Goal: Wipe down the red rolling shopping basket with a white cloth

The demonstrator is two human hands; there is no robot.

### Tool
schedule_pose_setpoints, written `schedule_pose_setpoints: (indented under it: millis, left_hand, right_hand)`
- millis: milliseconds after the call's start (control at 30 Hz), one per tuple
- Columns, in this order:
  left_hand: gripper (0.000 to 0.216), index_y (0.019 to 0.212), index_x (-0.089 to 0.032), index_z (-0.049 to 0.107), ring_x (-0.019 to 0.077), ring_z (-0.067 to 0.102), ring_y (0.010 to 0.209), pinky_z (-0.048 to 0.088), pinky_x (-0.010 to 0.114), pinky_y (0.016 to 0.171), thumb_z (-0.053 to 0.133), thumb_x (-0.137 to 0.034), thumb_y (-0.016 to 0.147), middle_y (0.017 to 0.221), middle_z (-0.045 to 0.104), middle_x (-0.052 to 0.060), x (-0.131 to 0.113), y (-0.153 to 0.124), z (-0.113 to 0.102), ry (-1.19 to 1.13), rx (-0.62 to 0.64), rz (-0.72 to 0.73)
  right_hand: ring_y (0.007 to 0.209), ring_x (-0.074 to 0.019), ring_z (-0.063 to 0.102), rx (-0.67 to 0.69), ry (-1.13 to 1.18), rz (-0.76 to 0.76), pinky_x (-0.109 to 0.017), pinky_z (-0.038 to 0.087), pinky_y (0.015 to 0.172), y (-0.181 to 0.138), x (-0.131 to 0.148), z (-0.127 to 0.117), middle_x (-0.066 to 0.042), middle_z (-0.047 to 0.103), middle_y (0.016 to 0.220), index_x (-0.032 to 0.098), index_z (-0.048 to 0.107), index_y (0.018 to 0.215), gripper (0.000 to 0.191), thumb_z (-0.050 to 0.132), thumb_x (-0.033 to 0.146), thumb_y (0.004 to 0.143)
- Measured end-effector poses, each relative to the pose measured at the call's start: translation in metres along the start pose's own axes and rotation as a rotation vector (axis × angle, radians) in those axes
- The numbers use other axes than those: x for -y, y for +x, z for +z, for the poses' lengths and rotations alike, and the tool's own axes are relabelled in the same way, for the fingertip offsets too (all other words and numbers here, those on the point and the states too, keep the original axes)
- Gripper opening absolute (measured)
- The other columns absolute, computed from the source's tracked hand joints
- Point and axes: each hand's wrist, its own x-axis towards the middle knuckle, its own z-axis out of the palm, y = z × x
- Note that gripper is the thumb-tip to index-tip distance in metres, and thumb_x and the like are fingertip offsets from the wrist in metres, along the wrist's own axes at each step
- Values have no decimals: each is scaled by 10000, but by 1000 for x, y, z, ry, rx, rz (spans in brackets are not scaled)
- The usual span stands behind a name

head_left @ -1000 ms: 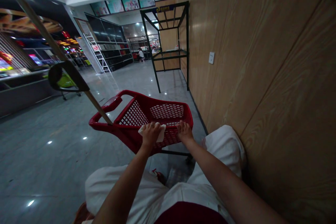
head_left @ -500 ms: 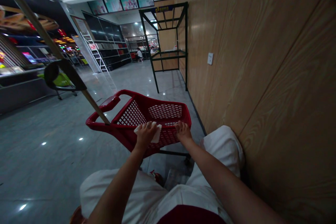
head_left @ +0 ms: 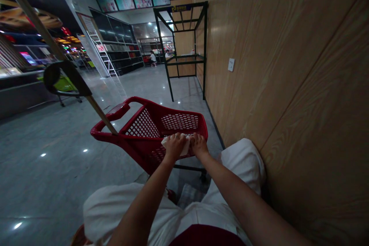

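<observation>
the cart (head_left: pixel 173 123) is red moulded plastic, smooth with a mild sheen, its walls pierced like mesh. the rag (head_left: pixel 186 147) under the left hand (head_left: pixel 173 146) is soft, matt white fabric. the floor (head_left: pixel 57 153) is glossy grey polished tile that mirrors the lamps. the wall (head_left: pixel 288 65) is smooth wood-grain panelling with a faint shine. the rack (head_left: pixel 205 46) is dark painted metal. the trousers (head_left: pixel 245 157) are matt white cloth.

Our left hand (head_left: pixel 173 145) has slid the white cloth (head_left: pixel 184 143) rightward along the near rim of the red cart (head_left: pixel 150 125). It now lies just beside our right hand (head_left: pixel 197 144), no longer apart.
</observation>
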Motion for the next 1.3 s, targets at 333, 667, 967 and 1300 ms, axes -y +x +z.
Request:
schedule_pose_setpoints:
  millis: [333, 667, 967, 1300]
  left_hand:
    - [299, 863, -202, 614, 263, 502, 906, 320, 417, 828, 389, -395, 903, 987, 583, 100, 47, -14, -15, 60, -100, -165]
    - [238, 1021, -224, 587, 246, 519, 913, 329, 388, 805, 400, -322, 908, 1012, 580, 97, 7, -2, -7, -77, 43, 8]
    - [256, 903, -207, 613, 255, 504, 914, 317, 405, 813, 378, -308, 906, 986, 580, 100, 32, -11, -17, 23, 29, -136]
    - [272, 910, -209, 610, 246, 524, 895, 336, 394, 778, 365, -328, 913, 1002, 587, 98, -2, -1, -7, -57, 65, 33]
  right_hand:
    - [982, -234, 514, -24, 12, -1, -500, 346, 886, 2, 4, 5, -189, 569, 1172, 133, 502, 1133, 289, 483, 100, 847]
    - [1046, -239, 481, -36, -2, -30, -467, 343, 922, -4, -1, -9, -163, 555, 1188, 146, 504, 1151, 286, 443, 98, 875]
    - [1028, -229, 470, -47, 43, -1, -479, 332, 916, -5, 8, -4, -161, 560, 1169, 144, 504, 1154, 299, 424, 77, 874]
    - [1012, -229, 459, -22, 50, -32, -432, 334, 909, -6, 2, -19, -140, 556, 1165, 152, 516, 1149, 280, 472, 140, 873]
